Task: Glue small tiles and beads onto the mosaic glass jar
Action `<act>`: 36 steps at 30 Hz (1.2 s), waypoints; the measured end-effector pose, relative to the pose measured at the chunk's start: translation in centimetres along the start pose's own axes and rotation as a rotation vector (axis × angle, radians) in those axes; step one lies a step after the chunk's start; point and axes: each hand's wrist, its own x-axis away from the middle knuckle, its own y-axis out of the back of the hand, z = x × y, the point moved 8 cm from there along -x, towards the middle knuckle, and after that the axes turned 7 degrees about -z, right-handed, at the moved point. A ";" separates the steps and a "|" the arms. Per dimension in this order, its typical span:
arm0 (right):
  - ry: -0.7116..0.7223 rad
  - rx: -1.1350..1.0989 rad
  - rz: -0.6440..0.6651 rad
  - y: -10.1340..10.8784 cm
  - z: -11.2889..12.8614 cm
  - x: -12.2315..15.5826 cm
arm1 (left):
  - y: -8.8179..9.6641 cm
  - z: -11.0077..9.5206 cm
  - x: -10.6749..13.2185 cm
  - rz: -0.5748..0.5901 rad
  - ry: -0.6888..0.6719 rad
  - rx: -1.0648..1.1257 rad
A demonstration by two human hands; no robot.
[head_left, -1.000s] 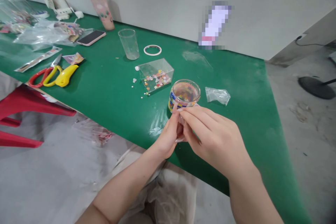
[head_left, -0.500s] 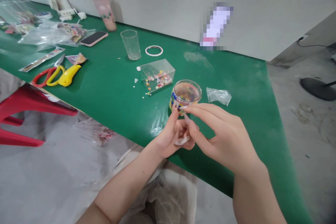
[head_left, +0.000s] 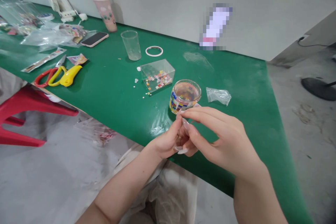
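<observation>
A round glass jar (head_left: 177,104), its side covered with small coloured mosaic tiles, stands upright on the green table just beyond my fingertips. My left hand (head_left: 177,138) is closed, its fingers curled under and its thumb raised. Above it, my right hand (head_left: 219,134) pinches thumb and forefinger together at the tip of the left thumb. Whatever lies between the fingers is too small or hidden to make out. Behind the jar to the left, a clear plastic box (head_left: 168,68) holds many small coloured tiles, with a few loose pieces beside it.
Right of the jar lies a crumpled clear wrapper (head_left: 219,96). Farther back are a clear cup (head_left: 131,45), a white ring (head_left: 154,51), a pink tumbler (head_left: 105,12) and a phone (head_left: 95,39). Scissors (head_left: 49,76) and plastic bags (head_left: 44,38) lie left. A red stool (head_left: 39,106) stands below.
My hands have drawn slightly down and away from the jar, uncovering more of its tiled side. The left thumb has come off the jar's front and meets the right fingertips.
</observation>
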 end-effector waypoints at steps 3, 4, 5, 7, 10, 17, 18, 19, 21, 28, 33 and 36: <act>0.009 0.002 -0.001 0.0 0.0 0.0 | 0.8 0.1 -0.1 -0.109 0.013 0.028; 0.011 0.003 0.003 0.0 0.0 0.0 | 0.9 0.0 -0.2 -0.131 0.008 0.040; 0.015 0.009 0.007 0.0 0.1 -0.1 | 1.0 -0.1 -0.2 -0.142 0.002 0.047; 0.034 0.033 0.009 0.0 0.2 -0.1 | 0.6 -0.5 -0.4 -0.115 -0.021 0.051; 0.097 0.093 0.000 -0.1 0.5 -0.1 | -0.3 -1.5 -0.5 -0.023 -0.097 0.059; 0.240 0.286 -0.107 -0.5 1.4 0.2 | 0.2 -2.2 -0.7 -0.059 -0.181 0.112; 0.247 0.308 -0.117 -0.6 1.5 0.3 | 0.5 -2.0 -0.8 -0.082 -0.163 0.124; 0.251 0.327 -0.121 -0.7 1.6 0.2 | 0.8 -1.8 -0.8 -0.112 -0.146 0.138; 0.254 0.356 -0.131 -0.8 1.6 0.2 | 1.3 -1.5 -0.9 -0.177 -0.124 0.164; 0.231 0.391 -0.152 -0.7 1.4 -0.2 | 2.2 -1.0 -0.8 -0.321 -0.075 0.171; 0.225 0.404 -0.157 -0.5 1.5 -0.3 | 2.1 -0.7 -0.9 -0.297 -0.037 0.181; 0.217 0.397 -0.157 -0.5 1.4 -0.3 | 2.0 -0.6 -0.9 -0.277 -0.033 0.180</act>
